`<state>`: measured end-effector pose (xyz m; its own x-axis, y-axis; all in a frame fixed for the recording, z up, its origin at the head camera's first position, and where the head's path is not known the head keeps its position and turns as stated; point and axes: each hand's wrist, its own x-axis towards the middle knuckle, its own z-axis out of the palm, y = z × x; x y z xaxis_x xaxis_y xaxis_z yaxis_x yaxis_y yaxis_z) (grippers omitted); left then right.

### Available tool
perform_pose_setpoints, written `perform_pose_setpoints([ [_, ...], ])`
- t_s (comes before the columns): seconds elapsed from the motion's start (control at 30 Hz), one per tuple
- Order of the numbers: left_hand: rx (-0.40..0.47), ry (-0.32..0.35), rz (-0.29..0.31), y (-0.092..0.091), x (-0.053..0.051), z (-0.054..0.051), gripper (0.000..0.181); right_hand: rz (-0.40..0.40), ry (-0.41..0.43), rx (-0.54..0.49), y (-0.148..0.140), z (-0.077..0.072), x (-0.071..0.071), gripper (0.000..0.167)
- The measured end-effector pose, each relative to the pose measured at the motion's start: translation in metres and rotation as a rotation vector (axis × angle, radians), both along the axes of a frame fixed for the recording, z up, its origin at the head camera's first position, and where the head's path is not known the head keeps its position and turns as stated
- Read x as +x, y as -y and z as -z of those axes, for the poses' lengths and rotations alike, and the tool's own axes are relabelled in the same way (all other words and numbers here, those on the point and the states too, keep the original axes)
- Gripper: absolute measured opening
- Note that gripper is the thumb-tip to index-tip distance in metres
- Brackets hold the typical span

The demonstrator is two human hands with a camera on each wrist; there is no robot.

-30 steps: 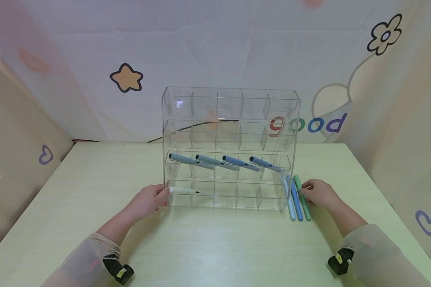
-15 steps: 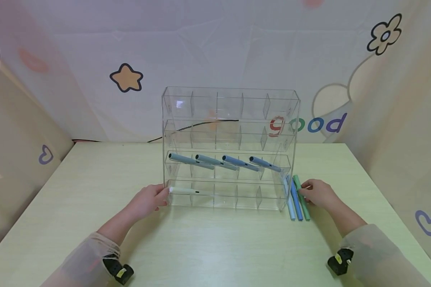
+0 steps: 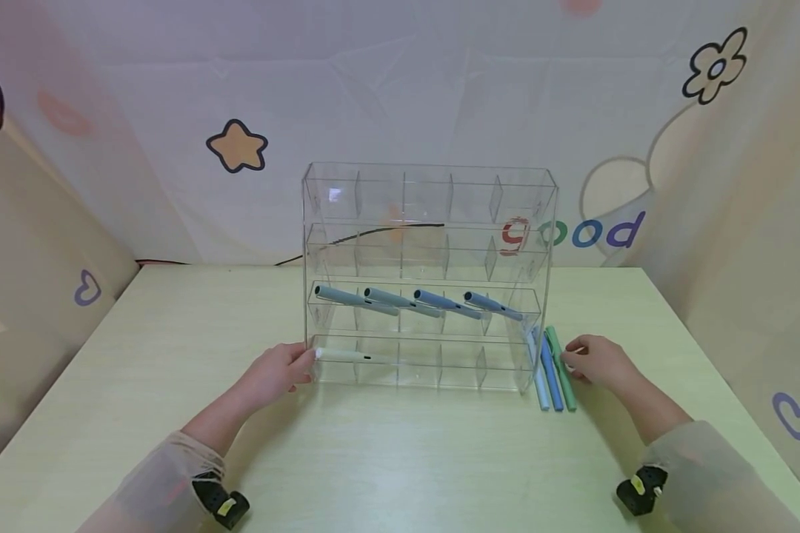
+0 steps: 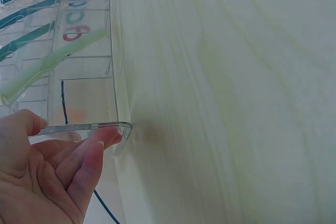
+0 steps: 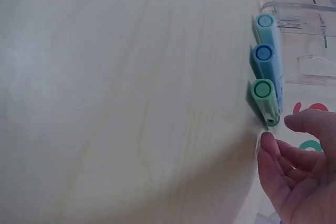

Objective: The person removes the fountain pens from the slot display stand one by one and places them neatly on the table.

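A clear acrylic rack (image 3: 420, 337) stands on the table; in its lowest tier lies a pale green-white pen (image 3: 343, 355), and four blue-toned pens slant in the tier above. The left hand (image 3: 276, 376) pinches the rack's left side wall, thumb on one face and fingers on the other, as the left wrist view (image 4: 63, 169) shows. Right of the rack lie a light blue pen (image 3: 540, 385), a blue pen (image 3: 550, 370) and a green pen (image 3: 561, 370) side by side. Beside the green pen, the right hand (image 3: 596, 360) holds nothing, its thumb and fingertips apart in the right wrist view (image 5: 299, 169).
The pale wooden table (image 3: 400, 466) reaches back to a printed cloth backdrop (image 3: 400, 96), with patterned cloth also at both sides. Two upper tiers of the rack hold no pens. A black camera is strapped at each wrist.
The right hand has moved slightly right, off the green pen that its fingers were touching. The left hand keeps its place on the rack.
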<state>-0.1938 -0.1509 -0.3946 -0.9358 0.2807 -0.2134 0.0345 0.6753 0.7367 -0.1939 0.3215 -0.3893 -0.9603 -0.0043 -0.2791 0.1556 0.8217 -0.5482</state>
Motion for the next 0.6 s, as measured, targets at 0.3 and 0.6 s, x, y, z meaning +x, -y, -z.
perform_pose_setpoints([
  [0.3,0.005,0.011,-0.002,0.003,0.001,0.002,0.039,-0.049,-0.106,0.002,-0.004,-0.008,0.014,0.037],
  [0.6,0.012,0.029,-0.007,0.0,-0.001,-0.001,0.039,-0.08,-0.243,-0.06,0.006,-0.024,0.024,0.036],
])
